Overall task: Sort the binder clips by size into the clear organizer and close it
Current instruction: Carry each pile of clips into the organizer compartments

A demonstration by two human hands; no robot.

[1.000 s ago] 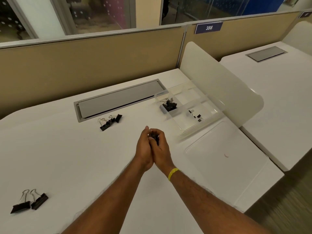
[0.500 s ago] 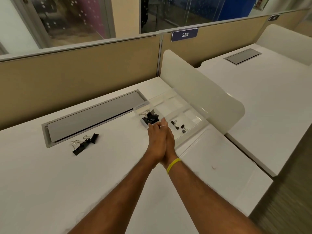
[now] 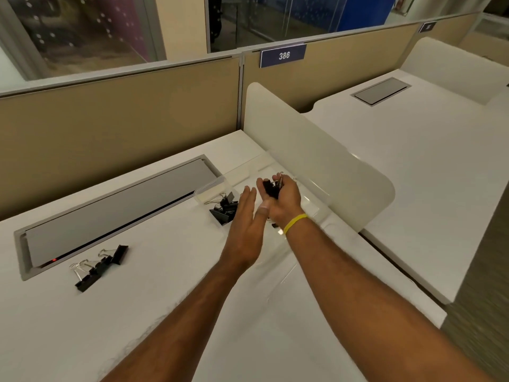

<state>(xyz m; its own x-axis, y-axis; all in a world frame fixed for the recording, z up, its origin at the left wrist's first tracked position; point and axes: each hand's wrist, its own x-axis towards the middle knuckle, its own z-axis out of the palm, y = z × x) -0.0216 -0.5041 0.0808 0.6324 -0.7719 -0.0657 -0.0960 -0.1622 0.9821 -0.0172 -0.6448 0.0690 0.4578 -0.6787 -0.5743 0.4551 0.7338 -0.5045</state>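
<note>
Right hand (image 3: 283,198) cupped round binder clips (image 3: 271,188); left hand (image 3: 243,224) flat, open.

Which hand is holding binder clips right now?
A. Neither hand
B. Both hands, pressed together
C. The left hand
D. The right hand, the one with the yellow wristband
D: the right hand above the yellow wristband is cupped around a bunch of black binder clips over the clear plastic organizer, while the left hand is open flat beside it.

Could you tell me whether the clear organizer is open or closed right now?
Open: the clear organizer has uncovered compartments, with binder clips lying in one.
</note>
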